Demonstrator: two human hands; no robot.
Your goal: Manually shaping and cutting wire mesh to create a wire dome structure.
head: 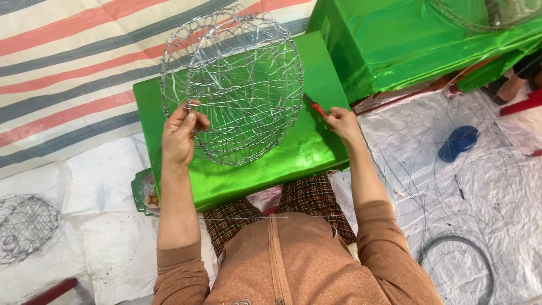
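Left hand: the left hand is closed on the lower left rim of the wire basket, thumb over the wire, fingers curled behind it.
Right hand: the right hand is closed around a red-handled tool; only the red grip and a dark tip show, so the kind of tool cannot be told.
Wire basket: a round cage of thin silver wire, tilted up on edge, its lower rim resting on the green table, its open face turned toward the camera.
Tool position: just right of the basket's rim, tip pointing toward it; contact with the wire cannot be told.
Green table: small, covered in shiny green sheet, directly in front of the person's knees.
Second green table: a larger green-covered surface at upper right, apart from the first.
Floor, right: white sheeting with a wire coil and a blue object.
Floor, left: a second wire cage lies on white sheeting, well apart from the hands; striped sheeting lies beyond it.
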